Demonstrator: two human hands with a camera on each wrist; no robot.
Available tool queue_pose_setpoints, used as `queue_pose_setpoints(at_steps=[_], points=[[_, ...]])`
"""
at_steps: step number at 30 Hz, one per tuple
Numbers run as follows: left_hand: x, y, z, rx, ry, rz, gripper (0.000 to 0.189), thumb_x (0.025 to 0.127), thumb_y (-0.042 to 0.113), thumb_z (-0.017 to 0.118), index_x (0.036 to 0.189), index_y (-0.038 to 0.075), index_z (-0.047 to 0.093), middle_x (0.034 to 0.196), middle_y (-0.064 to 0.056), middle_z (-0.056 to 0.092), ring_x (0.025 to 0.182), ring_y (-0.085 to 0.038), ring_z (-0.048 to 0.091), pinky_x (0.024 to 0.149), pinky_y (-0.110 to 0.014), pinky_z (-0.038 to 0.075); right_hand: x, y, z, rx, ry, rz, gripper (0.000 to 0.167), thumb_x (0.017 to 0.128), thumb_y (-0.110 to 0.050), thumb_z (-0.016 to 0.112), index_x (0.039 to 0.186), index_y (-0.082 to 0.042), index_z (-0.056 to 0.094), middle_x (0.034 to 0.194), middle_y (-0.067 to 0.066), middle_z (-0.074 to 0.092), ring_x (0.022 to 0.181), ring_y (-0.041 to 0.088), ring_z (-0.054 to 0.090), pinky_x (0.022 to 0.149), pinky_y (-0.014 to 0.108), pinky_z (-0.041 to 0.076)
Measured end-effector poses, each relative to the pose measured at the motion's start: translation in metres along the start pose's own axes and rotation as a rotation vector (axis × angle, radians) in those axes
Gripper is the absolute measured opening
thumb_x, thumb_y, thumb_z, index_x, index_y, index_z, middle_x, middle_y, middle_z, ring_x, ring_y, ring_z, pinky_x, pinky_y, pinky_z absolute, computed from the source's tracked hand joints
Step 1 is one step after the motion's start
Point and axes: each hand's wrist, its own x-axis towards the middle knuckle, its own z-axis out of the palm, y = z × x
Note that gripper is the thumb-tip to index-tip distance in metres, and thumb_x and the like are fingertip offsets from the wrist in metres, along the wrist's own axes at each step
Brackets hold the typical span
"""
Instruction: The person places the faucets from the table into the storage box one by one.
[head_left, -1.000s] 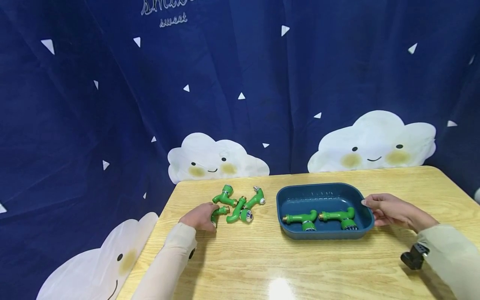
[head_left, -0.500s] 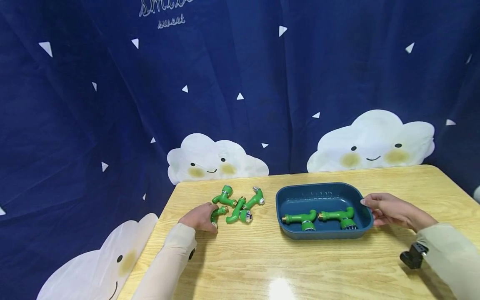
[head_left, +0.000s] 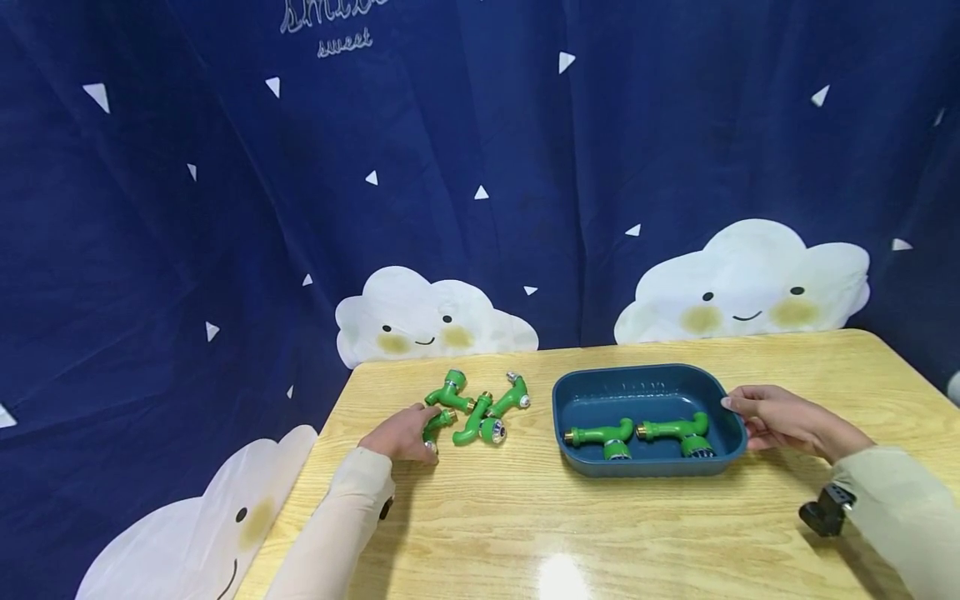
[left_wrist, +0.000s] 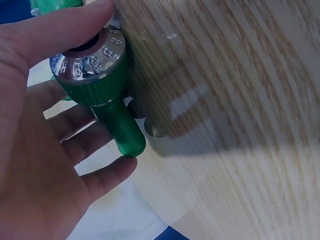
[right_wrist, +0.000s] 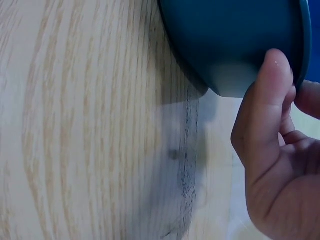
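Note:
A green tap with a silver-ringed knob lies in my left hand, which grips it at the table's left side. In the left wrist view the thumb crosses the knob and the fingers curl behind the body; in the head view its brass end shows past the hand. Right beside it are three more green taps: one at the back, one in front with its knob to the right, and a slimmer one. My right hand pinches the right rim of a dark blue basin.
Inside the basin lie two green taps, one on the left and one on the right. All of it stands on a wooden table. Behind the table hangs a blue curtain with white clouds.
Hardly anything differs. The left hand shifts very slightly with the tap it grips; the right hand stays on the basin rim.

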Motion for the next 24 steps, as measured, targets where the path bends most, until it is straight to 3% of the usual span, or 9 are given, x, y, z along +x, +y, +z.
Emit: queue_pose_setpoints(at_steps=[24], points=[[-0.0060, 0.0007, -0.0010, -0.080, 0.002, -0.064, 0.092, 0.068, 0.034, 0.086, 0.147, 0.010, 0.046, 0.135, -0.014, 0.058, 0.121, -0.028, 0.059, 0.103, -0.046, 0.049, -0.0023, -0.0031, 0.0024, -0.009, 0.017, 0.016, 0.022, 0.107, -0.024, 0.041, 0.106, -0.005, 0.052, 0.077, -0.001, 0.062, 0.068, 0.010, 0.068, 0.065, 0.028, 0.060]])
